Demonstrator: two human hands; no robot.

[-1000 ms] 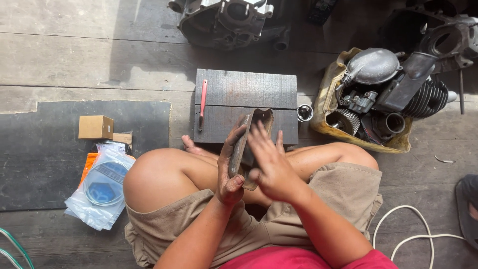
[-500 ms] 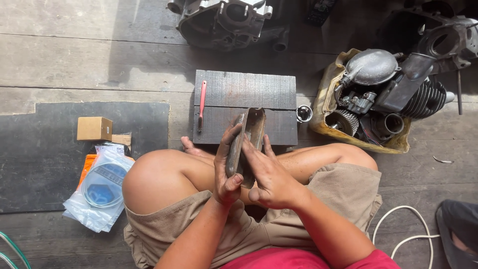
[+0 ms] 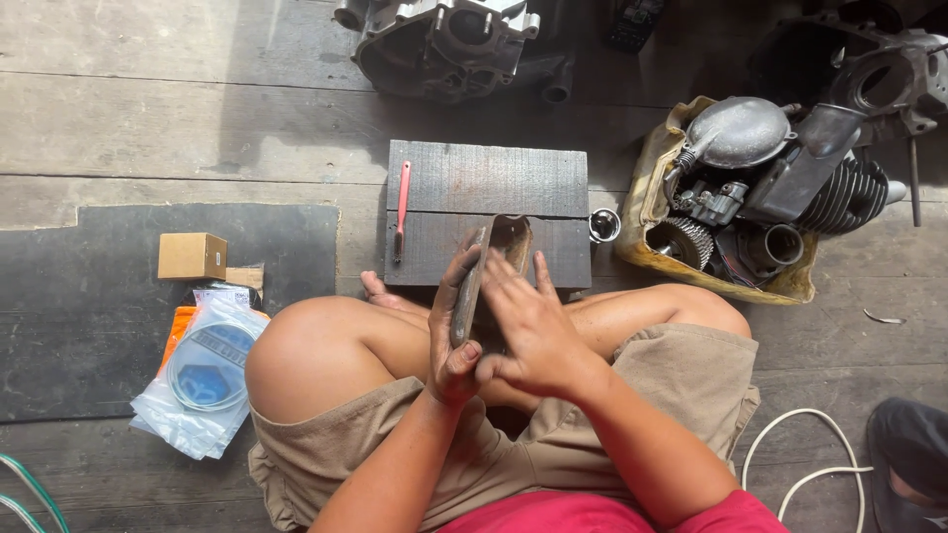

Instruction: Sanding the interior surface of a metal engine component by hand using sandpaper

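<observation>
The left hand is clamped round a dark curved metal part while the right hand lies open-fingered against it (mid-work, I'd judge), the red-handled tool untouched on the board.

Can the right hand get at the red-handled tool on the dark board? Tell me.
Probably yes. The red-handled tool lies bare on the dark board, just ahead of the knees, but the right hand is on the flat part the left hand grips.

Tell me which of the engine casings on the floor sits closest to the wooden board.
The light grey engine casing just beyond the wooden board's far edge; the darker casing lies off at the far right, behind the yellow tub.
</observation>
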